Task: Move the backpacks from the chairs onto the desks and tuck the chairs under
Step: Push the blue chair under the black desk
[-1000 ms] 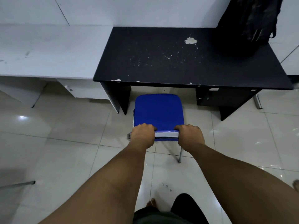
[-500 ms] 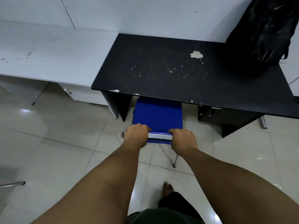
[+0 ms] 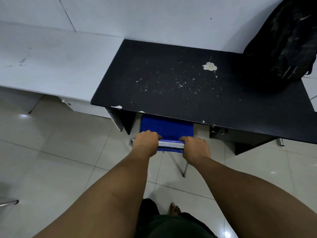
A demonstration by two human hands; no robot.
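A blue chair (image 3: 167, 128) stands partly under the black desk (image 3: 171, 86); the front of its seat is hidden by the desk edge. My left hand (image 3: 145, 143) and my right hand (image 3: 195, 149) both grip the top of the chair's backrest, on its chrome bar. A black backpack (image 3: 288, 42) rests upright on the desk's far right corner, leaning on the white wall.
A white desk (image 3: 42, 60) adjoins the black one on the left. A drawer unit (image 3: 240, 138) hangs under the black desk's right side. A chrome leg (image 3: 9, 202) of other furniture pokes in at the lower left. My bare foot (image 3: 175, 208) stands on the tiled floor.
Both hands have pushed the blue chair forward; more of its seat now lies beneath the black desk. I have stepped closer to the desk.
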